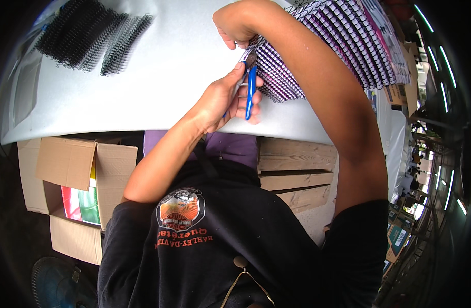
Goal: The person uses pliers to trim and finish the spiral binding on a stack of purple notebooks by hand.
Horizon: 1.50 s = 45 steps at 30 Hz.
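My left hand [222, 100] is closed around a pair of blue-handled pliers [251, 92]. The metal jaws point away from me and meet the near left edge of a stack of spiral-bound notebooks [343, 46]. Dark coils and pale, purple-tinged page edges show in rows along that stack. Reaching across it from the right, my right hand [238, 23] bends back toward the plier tips with its fingers curled in. Whatever those fingers pinch is hidden behind the hand and wrist. Part of the stack lies under my right forearm.
Loose black spiral coils [86, 38] lie in a pile at the table's far left. The white table [117, 108] has its front edge near my waist. Below it stand an open cardboard box [66, 164] with colourful contents and a wooden slatted crate [297, 159].
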Motion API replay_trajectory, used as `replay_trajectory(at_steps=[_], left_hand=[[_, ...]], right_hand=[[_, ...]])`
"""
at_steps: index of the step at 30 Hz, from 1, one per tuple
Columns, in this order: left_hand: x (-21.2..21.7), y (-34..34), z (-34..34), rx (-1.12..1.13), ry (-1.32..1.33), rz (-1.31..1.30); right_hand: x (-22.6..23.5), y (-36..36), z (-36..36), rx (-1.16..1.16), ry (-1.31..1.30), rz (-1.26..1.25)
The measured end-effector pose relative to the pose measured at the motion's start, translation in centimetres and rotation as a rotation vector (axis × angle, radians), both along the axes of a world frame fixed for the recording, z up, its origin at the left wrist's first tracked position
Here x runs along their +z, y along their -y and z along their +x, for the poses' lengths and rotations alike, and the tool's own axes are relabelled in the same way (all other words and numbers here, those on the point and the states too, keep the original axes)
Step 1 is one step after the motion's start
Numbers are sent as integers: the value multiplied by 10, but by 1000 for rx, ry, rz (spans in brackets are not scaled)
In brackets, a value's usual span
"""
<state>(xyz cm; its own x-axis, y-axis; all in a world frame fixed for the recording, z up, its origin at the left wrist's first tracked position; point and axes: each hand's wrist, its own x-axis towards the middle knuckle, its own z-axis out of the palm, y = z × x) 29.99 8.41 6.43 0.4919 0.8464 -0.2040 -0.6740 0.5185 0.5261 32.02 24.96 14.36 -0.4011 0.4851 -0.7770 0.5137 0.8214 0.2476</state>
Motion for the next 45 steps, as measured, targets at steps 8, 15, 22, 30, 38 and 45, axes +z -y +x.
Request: replay_trajectory(at_steps=[8, 15, 22, 30, 38, 45], left_hand=[[7, 4, 4, -23, -60, 14], [3, 1, 5, -27, 72, 2], [-1, 1, -1, -23, -43, 41], [15, 1, 3, -11, -22, 48], [20, 0, 4, -8, 1, 15], [15, 6, 2, 8, -66, 94]], right_hand=[[14, 9, 2, -2, 21, 98], [21, 0, -3, -84, 339, -52], [19, -7, -4, -5, 266, -90], [18, -6, -5, -40, 270, -29], [6, -18, -2, 43, 208, -74], [4, -21, -5, 10, 256, -49]])
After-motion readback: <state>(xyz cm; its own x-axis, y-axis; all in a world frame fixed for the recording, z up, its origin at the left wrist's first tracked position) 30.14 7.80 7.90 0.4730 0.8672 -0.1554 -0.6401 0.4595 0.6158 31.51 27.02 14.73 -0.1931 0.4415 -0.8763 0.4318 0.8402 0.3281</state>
